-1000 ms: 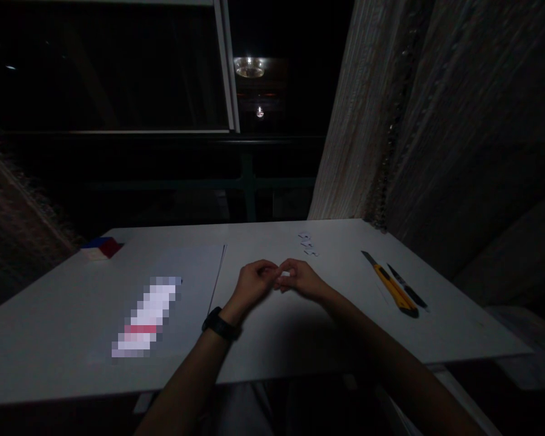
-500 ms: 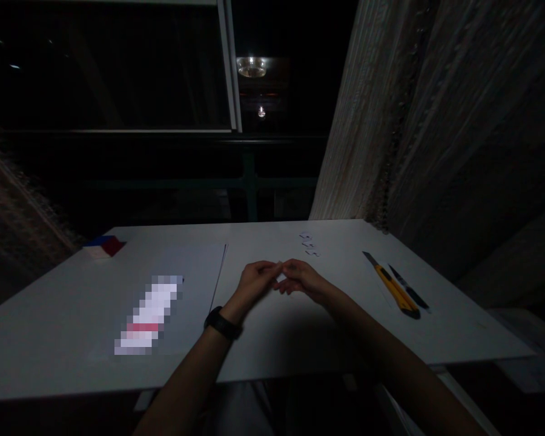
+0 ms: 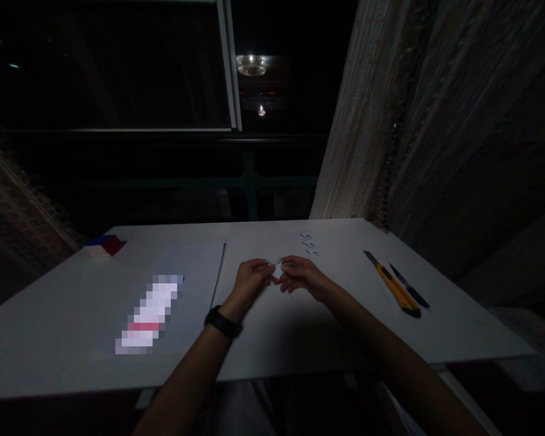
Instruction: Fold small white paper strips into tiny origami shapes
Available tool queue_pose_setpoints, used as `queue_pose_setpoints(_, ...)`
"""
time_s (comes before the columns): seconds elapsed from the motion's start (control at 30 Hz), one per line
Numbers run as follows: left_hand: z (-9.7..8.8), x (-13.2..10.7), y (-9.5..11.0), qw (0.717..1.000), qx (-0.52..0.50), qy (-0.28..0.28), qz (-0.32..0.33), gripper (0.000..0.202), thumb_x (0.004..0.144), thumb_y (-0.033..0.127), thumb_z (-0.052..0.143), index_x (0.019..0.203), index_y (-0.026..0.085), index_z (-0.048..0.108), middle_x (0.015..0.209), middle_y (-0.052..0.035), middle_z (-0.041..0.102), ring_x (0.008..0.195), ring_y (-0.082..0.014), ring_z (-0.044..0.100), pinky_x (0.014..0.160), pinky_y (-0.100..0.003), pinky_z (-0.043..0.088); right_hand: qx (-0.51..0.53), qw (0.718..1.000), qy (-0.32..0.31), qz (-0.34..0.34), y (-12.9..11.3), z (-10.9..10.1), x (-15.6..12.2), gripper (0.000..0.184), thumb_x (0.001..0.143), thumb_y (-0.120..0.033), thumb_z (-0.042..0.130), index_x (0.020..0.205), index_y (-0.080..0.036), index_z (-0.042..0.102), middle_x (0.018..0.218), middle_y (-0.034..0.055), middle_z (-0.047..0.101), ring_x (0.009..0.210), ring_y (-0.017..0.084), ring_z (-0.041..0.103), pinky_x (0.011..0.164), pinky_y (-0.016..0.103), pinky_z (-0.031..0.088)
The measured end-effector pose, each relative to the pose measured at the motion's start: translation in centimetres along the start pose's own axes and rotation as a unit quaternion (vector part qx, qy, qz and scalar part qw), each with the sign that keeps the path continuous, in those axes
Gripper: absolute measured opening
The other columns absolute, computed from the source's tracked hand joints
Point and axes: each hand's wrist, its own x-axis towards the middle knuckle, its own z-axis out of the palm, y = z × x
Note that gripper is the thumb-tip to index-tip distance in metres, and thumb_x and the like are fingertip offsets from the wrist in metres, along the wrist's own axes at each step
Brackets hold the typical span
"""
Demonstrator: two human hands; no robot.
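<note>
My left hand (image 3: 251, 280) and my right hand (image 3: 303, 277) meet above the white table, thumbs and fingertips pinched on a small white piece of paper (image 3: 278, 267). Most of that piece is hidden by the fingers, so its exact shape cannot be made out. A black band is around my left wrist. Just beyond my right hand, three small white paper pieces (image 3: 309, 243) with dark marks lie in a slanting row.
On the right lie a yellow utility knife (image 3: 397, 287) and a slim dark knife or pen (image 3: 410, 286). White sheets (image 3: 200, 266) lie left of my hands, partly under a blurred bright patch. A coloured cube (image 3: 103, 246) sits at the far left. Curtains hang on both sides.
My fingertips have moved slightly apart, and more of the white paper piece shows between them. Everything on the table stays in place.
</note>
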Motion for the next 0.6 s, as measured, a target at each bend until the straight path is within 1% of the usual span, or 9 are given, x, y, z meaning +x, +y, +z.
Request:
queue_pose_setpoints(0.13,0.27,-0.22,0.29,1.000,-0.002,0.017,-0.011,0.028,0.049,0.023,0.077,0.068,0.012,0.059,0.057,-0.0027,0.062,0.050,-0.0145,0.060,0.046,-0.022,0.039,-0.007,1.000,0.004,-0.005,0.23,0.02,0.13,0.029,0.068,-0.031,0.066,0.089,-0.015,0.055,0.074,0.0072,0.068,0.057,0.016,0.065,0.048,0.022,0.046)
queue_pose_setpoints(0.3,0.38,-0.45,0.56,1.000,0.009,0.018,-0.012,0.026,0.050,0.020,0.077,0.067,0.010,0.061,0.056,-0.0021,0.060,0.047,-0.0104,0.055,0.045,-0.020,0.038,-0.012,0.998,0.064,0.002,0.58,0.17,0.51,0.024,0.063,-0.030,0.068,0.075,-0.013,0.056,0.060,0.0056,0.066,0.052,0.016,0.064,0.046,0.021,0.046)
queue_pose_setpoints(0.43,0.18,-0.45,0.60,0.999,-0.019,0.007,-0.038,0.031,0.048,0.017,0.077,0.074,0.010,0.062,0.061,-0.0044,0.063,0.051,-0.0116,0.057,0.048,-0.021,0.040,-0.006,0.995,0.100,-0.011,0.48,0.32,0.58,0.022,0.059,-0.026,0.070,0.070,-0.013,0.057,0.055,0.0043,0.064,0.051,0.016,0.063,0.046,0.021,0.046)
queue_pose_setpoints(0.53,-0.09,-0.33,0.56,0.998,-0.041,-0.004,-0.054,0.030,0.047,0.014,0.076,0.074,0.010,0.063,0.064,-0.0050,0.064,0.054,-0.0116,0.057,0.051,-0.022,0.041,0.000,0.995,0.095,-0.014,0.37,0.38,0.48,0.022,0.059,-0.026,0.070,0.070,-0.013,0.056,0.054,0.0044,0.064,0.053,0.018,0.064,0.047,0.022,0.047)
queue_pose_setpoints(0.6,-0.28,-0.22,0.53,0.996,-0.054,-0.007,-0.066,0.029,0.047,0.013,0.076,0.072,0.010,0.063,0.063,-0.0045,0.063,0.053,-0.0112,0.057,0.050,-0.021,0.041,0.002,0.997,0.076,-0.013,0.37,0.44,0.39,0.024,0.060,-0.026,0.070,0.075,-0.014,0.056,0.056,0.0046,0.065,0.054,0.019,0.065,0.047,0.023,0.048)
